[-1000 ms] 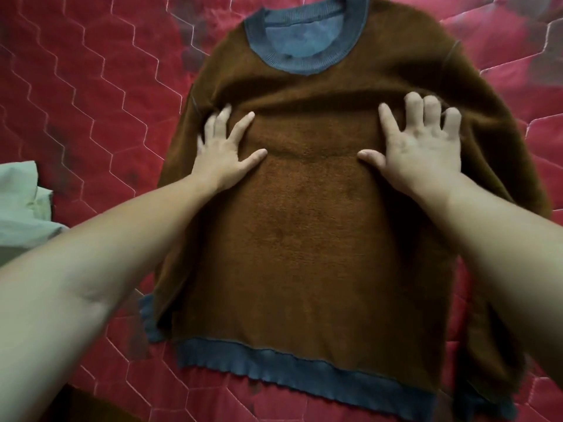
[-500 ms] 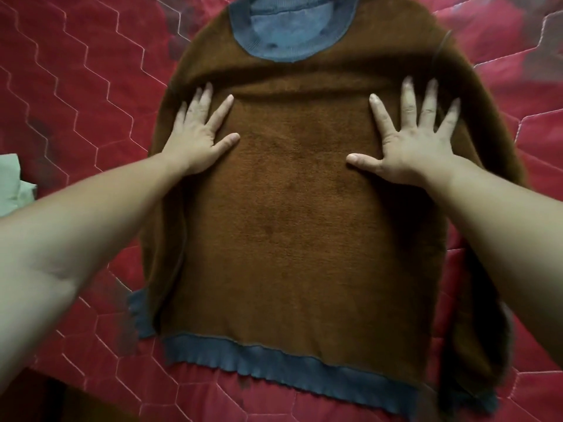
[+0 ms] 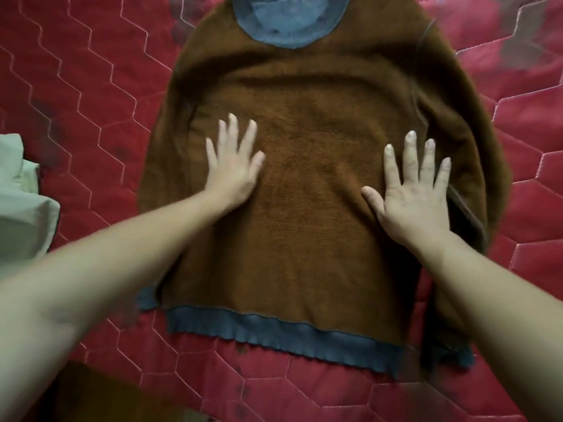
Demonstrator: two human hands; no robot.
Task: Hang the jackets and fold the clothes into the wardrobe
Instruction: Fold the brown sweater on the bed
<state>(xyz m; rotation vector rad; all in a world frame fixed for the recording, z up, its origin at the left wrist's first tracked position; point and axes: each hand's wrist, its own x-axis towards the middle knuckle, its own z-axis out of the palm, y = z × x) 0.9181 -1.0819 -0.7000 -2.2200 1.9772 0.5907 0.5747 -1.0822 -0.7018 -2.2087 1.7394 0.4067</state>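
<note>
In the head view the sweater lay flat on the quilt under the left hand and right hand, fingers spread straight and grasping nothing, and its thick knit and loose side sleeves would likely bunch or slip in a hurried fold.

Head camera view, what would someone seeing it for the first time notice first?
A fuzzy brown sweater with blue ribbed collar and hem fills the centre, spread flat on a red quilted bedspread. The left hand and right hand lie flat on its chest, fingers spread, one to each side of the middle. A crumpled pale green cloth lies at the left edge, apart from the sweater.
</note>
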